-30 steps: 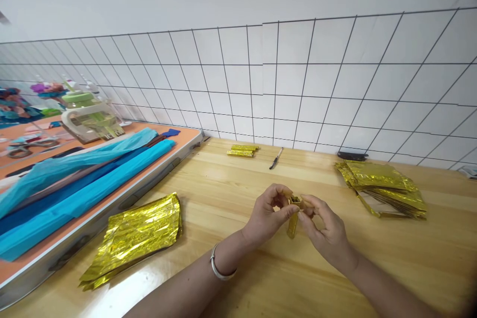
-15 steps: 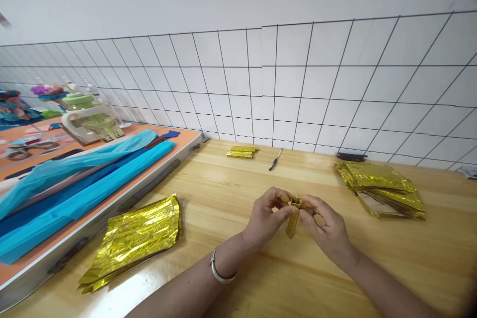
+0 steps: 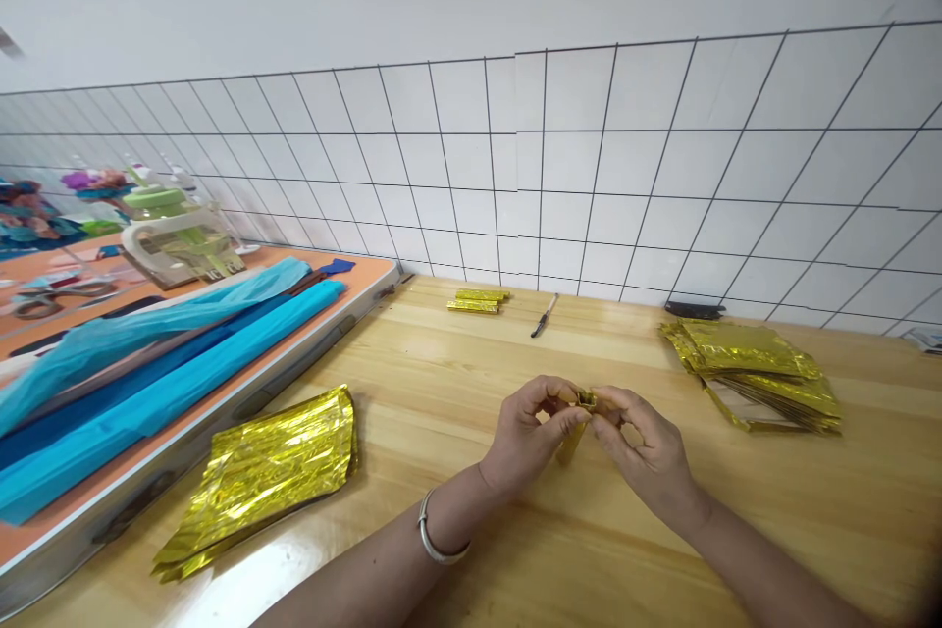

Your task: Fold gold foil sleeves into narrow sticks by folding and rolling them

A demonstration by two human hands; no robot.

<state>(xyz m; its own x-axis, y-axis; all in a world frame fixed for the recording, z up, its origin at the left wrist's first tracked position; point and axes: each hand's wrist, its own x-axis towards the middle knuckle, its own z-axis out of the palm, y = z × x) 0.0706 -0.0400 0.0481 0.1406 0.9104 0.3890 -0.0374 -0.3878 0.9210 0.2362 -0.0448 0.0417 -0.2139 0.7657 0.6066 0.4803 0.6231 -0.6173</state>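
Between my two hands is a small gold foil paper tube point(image 3: 570, 444), its open top end facing up toward me and its body slanting down over the table. My left hand point(image 3: 531, 427), with a bangle on the wrist, pinches the tube's rim from the left. From the right, my right hand point(image 3: 644, 437) pinches the same rim between thumb and fingers. The fingertips hide part of the upper end. A stack of gold foil sheets point(image 3: 276, 471) lies to the left of my hands, and another gold foil stack point(image 3: 772, 368) is fanned out at the right.
Two gold foil rolls point(image 3: 475, 301) and a pen point(image 3: 545, 316) lie toward the back of the wooden table point(image 3: 412, 373). A black object point(image 3: 695, 310) sits by the gridded wall. At left, an orange surface point(image 3: 368, 272) carries blue crepe paper point(image 3: 221, 363), scissors point(image 3: 63, 294) and a green-lidded bottle point(image 3: 177, 231).
The tube's lower end has swung slightly left and its top looks squarer and more open. Both hands keep their pinch and have barely shifted.
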